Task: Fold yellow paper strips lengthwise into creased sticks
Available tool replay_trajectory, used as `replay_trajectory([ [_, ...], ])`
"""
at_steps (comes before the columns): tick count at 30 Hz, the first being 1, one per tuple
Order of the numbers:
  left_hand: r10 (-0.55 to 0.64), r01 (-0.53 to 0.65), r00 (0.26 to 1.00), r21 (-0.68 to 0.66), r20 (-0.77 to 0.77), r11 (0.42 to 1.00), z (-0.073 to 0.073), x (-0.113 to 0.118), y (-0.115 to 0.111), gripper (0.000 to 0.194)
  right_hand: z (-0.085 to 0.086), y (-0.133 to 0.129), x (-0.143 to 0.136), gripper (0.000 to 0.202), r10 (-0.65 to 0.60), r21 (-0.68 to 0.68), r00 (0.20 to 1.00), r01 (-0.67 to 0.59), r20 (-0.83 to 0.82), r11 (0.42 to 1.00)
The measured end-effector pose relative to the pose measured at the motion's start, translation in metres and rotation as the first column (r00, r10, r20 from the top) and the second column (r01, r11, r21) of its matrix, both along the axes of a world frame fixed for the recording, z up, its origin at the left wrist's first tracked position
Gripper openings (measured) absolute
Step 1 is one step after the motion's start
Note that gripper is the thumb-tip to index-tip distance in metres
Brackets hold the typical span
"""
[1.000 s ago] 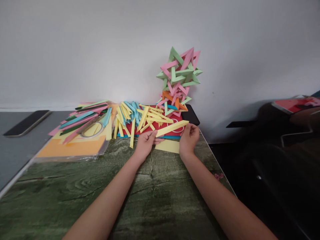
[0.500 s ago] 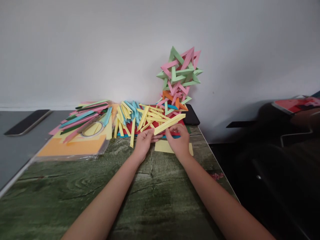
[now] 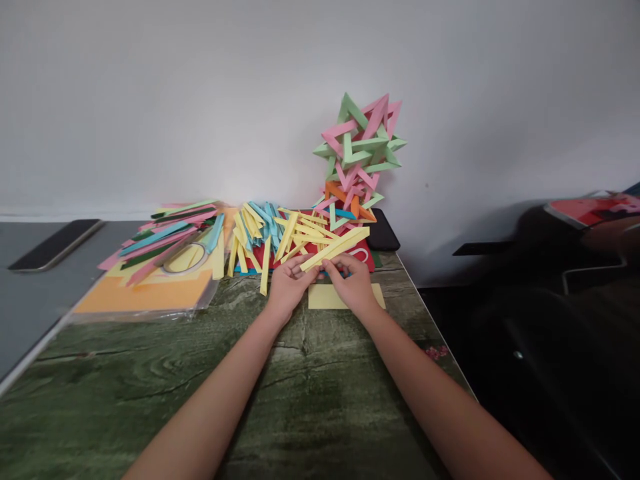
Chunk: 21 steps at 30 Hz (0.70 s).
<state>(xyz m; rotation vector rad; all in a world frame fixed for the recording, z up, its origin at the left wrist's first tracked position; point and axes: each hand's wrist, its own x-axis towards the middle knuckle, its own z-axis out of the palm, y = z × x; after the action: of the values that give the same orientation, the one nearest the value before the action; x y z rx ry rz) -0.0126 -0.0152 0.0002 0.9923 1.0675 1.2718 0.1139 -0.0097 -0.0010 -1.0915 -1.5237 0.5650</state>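
A folded yellow paper strip point(image 3: 336, 248) with a crease along its length slants up to the right between my hands. My left hand point(image 3: 290, 283) grips its lower left end, thumb in front. My right hand point(image 3: 354, 283) pinches the lower edge close beside, the two thumbs nearly meeting. Under my right wrist a flat pale yellow paper point(image 3: 330, 297) lies on the green wood-patterned table point(image 3: 280, 400). Just beyond my hands is a pile of folded yellow strips point(image 3: 305, 233), with blue strips point(image 3: 270, 223) among them, on a red sheet.
At the left, coloured strips point(image 3: 170, 233) and a roll of tape point(image 3: 186, 259) lie on a plastic pack of orange paper point(image 3: 140, 293). A pink and green paper star model point(image 3: 361, 143) stands at the back, before a dark phone point(image 3: 383, 230). Another phone point(image 3: 55, 245) rests far left.
My right hand has slid left along the strip toward my left hand. The strip has shifted slightly left, and more of the red sheet and the flat yellow paper shows.
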Motion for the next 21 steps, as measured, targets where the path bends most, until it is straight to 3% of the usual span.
replay_trajectory([
  [4,0.04,-0.04,0.999,-0.004,0.012,0.999,-0.0001,0.0008,0.0001,0.046,-0.0006,0.0002,0.0004,0.021,-0.063,0.008,0.998,0.063,-0.008,0.998],
  [10,0.104,-0.104,0.994,0.005,-0.016,0.995,0.0021,0.0011,-0.0005,0.039,-0.0076,0.0056,0.0044,0.023,-0.181,-0.088,0.967,0.168,-0.178,0.982],
  [14,0.092,-0.092,0.994,0.001,-0.055,0.996,0.0043,0.0021,0.0001,0.043,-0.009,0.0075,0.0056,0.025,-0.102,-0.144,0.973,0.073,-0.208,0.987],
  [17,0.059,-0.058,0.995,0.01,-0.08,0.998,0.0055,0.0022,0.0,0.034,-0.0073,0.0061,0.0043,0.025,-0.005,-0.125,0.983,-0.018,-0.182,0.992],
  [21,0.034,-0.03,0.995,0.037,-0.099,0.999,0.0044,0.0008,-0.0006,0.029,-0.0035,0.0024,0.0021,0.022,-0.073,-0.068,0.994,0.068,-0.076,0.995],
])
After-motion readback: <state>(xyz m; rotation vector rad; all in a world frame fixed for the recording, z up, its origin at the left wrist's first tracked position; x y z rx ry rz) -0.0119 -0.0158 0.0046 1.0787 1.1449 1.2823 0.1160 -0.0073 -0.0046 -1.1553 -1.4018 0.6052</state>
